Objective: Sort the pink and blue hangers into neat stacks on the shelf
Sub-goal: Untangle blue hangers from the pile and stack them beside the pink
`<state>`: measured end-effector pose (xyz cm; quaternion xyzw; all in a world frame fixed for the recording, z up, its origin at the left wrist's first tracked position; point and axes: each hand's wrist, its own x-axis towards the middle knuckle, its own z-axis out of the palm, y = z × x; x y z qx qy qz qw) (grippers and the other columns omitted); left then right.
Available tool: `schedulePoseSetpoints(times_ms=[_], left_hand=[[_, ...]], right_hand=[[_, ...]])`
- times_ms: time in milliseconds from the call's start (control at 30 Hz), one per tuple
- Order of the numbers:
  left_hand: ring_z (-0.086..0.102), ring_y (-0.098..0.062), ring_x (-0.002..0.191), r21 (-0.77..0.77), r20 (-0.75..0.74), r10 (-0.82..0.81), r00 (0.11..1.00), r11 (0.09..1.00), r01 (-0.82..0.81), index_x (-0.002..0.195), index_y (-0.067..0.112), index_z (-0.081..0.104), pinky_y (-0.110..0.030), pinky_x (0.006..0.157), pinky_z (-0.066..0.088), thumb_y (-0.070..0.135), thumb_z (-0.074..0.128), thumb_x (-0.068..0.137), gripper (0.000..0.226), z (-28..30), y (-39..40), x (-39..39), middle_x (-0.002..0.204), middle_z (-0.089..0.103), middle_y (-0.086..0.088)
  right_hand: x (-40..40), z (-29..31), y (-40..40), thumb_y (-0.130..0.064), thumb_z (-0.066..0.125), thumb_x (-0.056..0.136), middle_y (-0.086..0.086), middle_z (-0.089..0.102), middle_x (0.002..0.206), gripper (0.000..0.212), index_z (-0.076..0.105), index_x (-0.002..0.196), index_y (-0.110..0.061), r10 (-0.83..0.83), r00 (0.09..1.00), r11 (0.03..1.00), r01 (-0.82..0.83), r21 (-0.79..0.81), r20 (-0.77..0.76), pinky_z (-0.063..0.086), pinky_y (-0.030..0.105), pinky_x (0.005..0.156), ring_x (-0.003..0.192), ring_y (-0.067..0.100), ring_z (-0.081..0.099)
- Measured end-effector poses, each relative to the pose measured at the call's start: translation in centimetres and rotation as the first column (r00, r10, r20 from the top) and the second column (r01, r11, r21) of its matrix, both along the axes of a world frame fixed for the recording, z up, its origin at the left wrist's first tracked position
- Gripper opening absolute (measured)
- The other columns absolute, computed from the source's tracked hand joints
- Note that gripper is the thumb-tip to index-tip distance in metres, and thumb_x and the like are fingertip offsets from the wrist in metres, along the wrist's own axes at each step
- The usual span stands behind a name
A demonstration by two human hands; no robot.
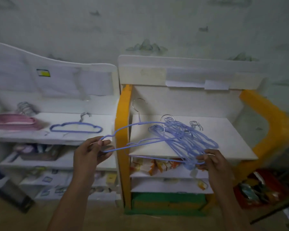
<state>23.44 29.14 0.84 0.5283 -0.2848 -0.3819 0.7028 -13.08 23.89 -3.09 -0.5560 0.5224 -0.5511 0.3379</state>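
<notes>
My left hand pinches the left end of a blue hanger that spans across the yellow post, its metal hook up near the right shelf's back. My right hand grips the front ends of a tangled bunch of several blue hangers lying on the right shelf's top board. On the left shelf's top board a single blue hanger lies flat, and a neat stack of pink hangers sits at its far left with hooks pointing back.
A yellow post divides the two shelf units. Lower shelves hold orange-and-white boxes and assorted clutter. A red bin with items stands on the floor at right. A dark object lies at lower left.
</notes>
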Motion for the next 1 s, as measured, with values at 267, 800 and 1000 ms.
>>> schedulePoseSetpoints(times_ms=[267,800,1000], left_hand=[[0.073,-0.027,0.080,-0.002,0.007,0.229,0.973,0.973,-0.229,0.110,-0.004,0.064,-0.030,0.066,0.061,0.005,0.052,0.098,0.018,0.6,9.0,9.9,0.097,0.073,-0.017],[0.072,-0.027,0.093,0.047,0.046,0.516,0.855,0.854,-0.518,0.115,0.000,0.063,-0.034,0.074,0.062,0.012,0.053,0.099,0.021,-0.2,12.5,23.2,0.103,0.073,-0.015],[0.073,-0.026,0.088,0.057,0.075,0.526,0.847,0.846,-0.530,0.116,0.001,0.063,-0.032,0.073,0.061,0.011,0.051,0.100,0.022,0.3,8.0,27.8,0.103,0.072,-0.014]], right_hand=[[11.9,1.6,2.3,-0.019,0.055,0.097,0.005,0.075,0.088,0.013,0.063,0.094,-0.028,0.197,0.980,0.980,-0.197,0.016,-0.001,0.059,0.038,0.061,0.069,0.026,0.072],[32.3,1.4,-3.1,-0.009,0.056,0.096,0.013,0.068,0.096,0.007,0.060,0.101,-0.010,0.422,0.906,0.898,-0.423,0.124,0.032,0.058,0.051,0.074,0.064,0.024,0.071],[38.0,0.4,-8.8,-0.010,0.054,0.098,0.011,0.066,0.098,0.007,0.059,0.100,-0.014,0.411,0.908,0.893,-0.419,0.168,0.081,0.057,0.056,0.078,0.068,0.028,0.072]])
